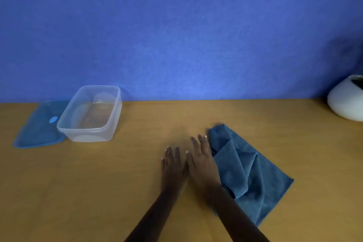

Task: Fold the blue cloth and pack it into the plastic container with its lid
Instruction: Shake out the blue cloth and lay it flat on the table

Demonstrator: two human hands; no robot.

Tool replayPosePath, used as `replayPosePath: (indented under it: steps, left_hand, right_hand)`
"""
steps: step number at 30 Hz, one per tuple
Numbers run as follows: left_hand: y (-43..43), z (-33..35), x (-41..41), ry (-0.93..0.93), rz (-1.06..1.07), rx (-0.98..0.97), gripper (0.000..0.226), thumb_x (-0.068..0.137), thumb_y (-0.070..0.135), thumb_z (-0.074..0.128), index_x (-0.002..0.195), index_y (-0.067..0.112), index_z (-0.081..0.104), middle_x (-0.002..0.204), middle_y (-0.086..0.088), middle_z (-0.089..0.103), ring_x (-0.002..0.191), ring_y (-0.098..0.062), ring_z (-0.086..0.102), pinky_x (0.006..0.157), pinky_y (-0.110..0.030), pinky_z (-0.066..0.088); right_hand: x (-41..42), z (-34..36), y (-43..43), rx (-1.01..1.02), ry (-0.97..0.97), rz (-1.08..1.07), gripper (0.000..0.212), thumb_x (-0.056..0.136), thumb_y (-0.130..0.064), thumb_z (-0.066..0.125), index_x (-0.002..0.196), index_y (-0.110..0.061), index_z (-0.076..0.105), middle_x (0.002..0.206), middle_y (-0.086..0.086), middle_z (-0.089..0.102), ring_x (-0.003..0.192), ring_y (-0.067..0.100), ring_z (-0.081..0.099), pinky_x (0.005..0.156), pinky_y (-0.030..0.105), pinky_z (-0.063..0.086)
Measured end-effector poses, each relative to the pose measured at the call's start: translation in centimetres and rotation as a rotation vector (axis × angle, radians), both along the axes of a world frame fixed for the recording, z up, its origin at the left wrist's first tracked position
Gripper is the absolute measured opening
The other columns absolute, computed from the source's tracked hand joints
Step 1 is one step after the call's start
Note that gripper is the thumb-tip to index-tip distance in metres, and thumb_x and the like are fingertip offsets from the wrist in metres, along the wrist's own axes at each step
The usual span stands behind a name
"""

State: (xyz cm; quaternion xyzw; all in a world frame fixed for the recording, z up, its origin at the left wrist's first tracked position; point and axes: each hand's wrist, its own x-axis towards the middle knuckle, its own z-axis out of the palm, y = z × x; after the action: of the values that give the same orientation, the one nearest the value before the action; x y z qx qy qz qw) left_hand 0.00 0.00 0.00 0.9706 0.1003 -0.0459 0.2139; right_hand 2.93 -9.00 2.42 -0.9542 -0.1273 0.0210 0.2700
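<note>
The blue cloth (249, 171) lies rumpled and loosely folded on the wooden table, right of centre. My right hand (204, 161) rests flat with fingers apart, its outer edge against the cloth's left side. Just left of it, my left hand (172, 165) lies flat on the bare table, fingers spread, holding nothing. The clear plastic container (110, 124) stands open and empty at the far left. Its blue lid (39, 129) lies flat beside it, partly under the container's left edge.
A white rounded pot (345, 100) sits at the far right by the blue wall (176, 35). The wooden table (78, 192) runs up to the wall behind the container.
</note>
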Motion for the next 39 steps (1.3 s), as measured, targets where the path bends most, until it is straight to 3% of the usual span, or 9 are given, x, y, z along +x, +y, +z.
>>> replayPosePath:
  steps: [2, 8, 13, 18, 24, 27, 30, 35, 39]
  left_hand:
    - [-1.6, -0.1, 0.4, -0.056, -0.075, -0.070, 0.061, 0.099, 0.039, 0.028, 0.149, 0.008, 0.012, 0.158, -0.018, 0.012, 0.148, -0.032, 0.007, 0.121, -0.040, 0.016]
    - [-5.3, -0.1, 1.0, -0.097, -0.214, -0.234, 0.057, 0.099, 0.036, 0.031, 0.149, 0.011, 0.015, 0.159, -0.012, 0.013, 0.148, -0.022, 0.010, 0.121, -0.033, 0.015]
    - [-6.4, -0.7, 0.7, 0.035, -0.259, -0.255, 0.060, 0.099, 0.038, 0.031, 0.150, 0.011, 0.013, 0.159, -0.016, 0.005, 0.149, -0.025, 0.006, 0.121, -0.035, 0.011]
    - [-6.5, -0.4, 0.3, 0.094, -0.204, -0.419, 0.060, 0.099, 0.033, 0.036, 0.149, 0.009, 0.012, 0.157, -0.014, 0.012, 0.145, -0.023, 0.019, 0.119, -0.035, 0.023]
    - [-6.3, 0.2, 0.4, 0.089, -0.072, -0.651, 0.060, 0.097, 0.026, 0.045, 0.147, 0.010, 0.017, 0.151, -0.013, 0.027, 0.138, -0.022, 0.032, 0.113, -0.031, 0.032]
    - [-6.1, 0.5, 0.6, 0.058, 0.035, -0.796, 0.060, 0.095, 0.022, 0.049, 0.146, 0.008, 0.022, 0.148, -0.010, 0.033, 0.137, -0.023, 0.035, 0.112, -0.031, 0.034]
    - [-5.6, 0.6, 0.9, 0.020, 0.162, -0.973, 0.053, 0.093, 0.013, 0.052, 0.141, 0.007, 0.031, 0.129, -0.001, 0.049, 0.127, -0.024, 0.047, 0.096, -0.024, 0.046]
    - [-3.8, 1.1, 1.7, -0.016, 0.441, -1.308, 0.044, 0.091, 0.008, 0.055, 0.132, 0.007, 0.039, 0.122, -0.011, 0.055, 0.104, -0.021, 0.054, 0.085, -0.033, 0.046]
    - [-2.1, 2.1, 2.3, -0.075, 0.479, -1.370, 0.023, 0.094, 0.015, 0.051, 0.117, 0.011, 0.053, 0.100, -0.002, 0.065, 0.085, -0.014, 0.063, 0.064, -0.023, 0.052]
  right_hand:
    - [0.4, 0.8, -1.3, 0.064, -0.069, -0.057, 0.051, 0.098, -0.029, 0.036, 0.146, -0.013, 0.026, 0.158, 0.009, 0.015, 0.148, 0.021, 0.005, 0.120, 0.033, 0.023]
    - [1.3, 1.3, -7.4, -0.015, -0.073, -0.270, 0.050, 0.097, -0.028, 0.041, 0.143, -0.010, 0.032, 0.155, 0.016, 0.022, 0.147, 0.029, 0.010, 0.120, 0.043, 0.020]
    - [0.6, 0.1, -11.3, -0.088, 0.140, -0.506, 0.068, 0.093, -0.047, 0.040, 0.148, -0.013, 0.018, 0.158, 0.014, 0.014, 0.147, 0.030, 0.005, 0.116, 0.055, 0.014]
    - [0.1, -1.1, -12.2, 0.204, 0.375, -0.723, 0.093, 0.082, -0.061, 0.051, 0.148, -0.008, 0.012, 0.156, 0.015, 0.020, 0.145, 0.033, 0.014, 0.114, 0.060, 0.015]
    - [0.5, -1.5, -11.8, 0.311, 0.364, -0.664, 0.053, 0.083, -0.034, 0.064, 0.118, 0.002, 0.047, 0.118, 0.019, 0.059, 0.110, 0.034, 0.055, 0.090, 0.044, 0.047]
    - [0.8, -0.9, -11.5, 0.339, 0.362, -0.612, 0.027, 0.086, -0.019, 0.062, 0.104, -0.002, 0.051, 0.096, 0.012, 0.058, 0.081, 0.023, 0.055, 0.066, 0.031, 0.041]
    - [1.2, -0.4, -10.9, 0.499, 0.376, -0.596, 0.019, 0.085, -0.010, 0.061, 0.101, -0.001, 0.055, 0.093, 0.010, 0.058, 0.081, 0.021, 0.054, 0.068, 0.031, 0.042]
    - [1.6, 3.2, -9.2, 0.762, 0.354, -0.462, 0.009, 0.085, -0.006, 0.061, 0.084, -0.012, 0.055, 0.081, 0.005, 0.061, 0.073, 0.017, 0.058, 0.059, 0.025, 0.044]
    - [1.9, 7.1, -7.3, 0.924, 0.354, -0.340, 0.010, 0.083, -0.003, 0.062, 0.088, -0.010, 0.057, 0.086, 0.012, 0.067, 0.076, 0.022, 0.065, 0.068, 0.032, 0.053]
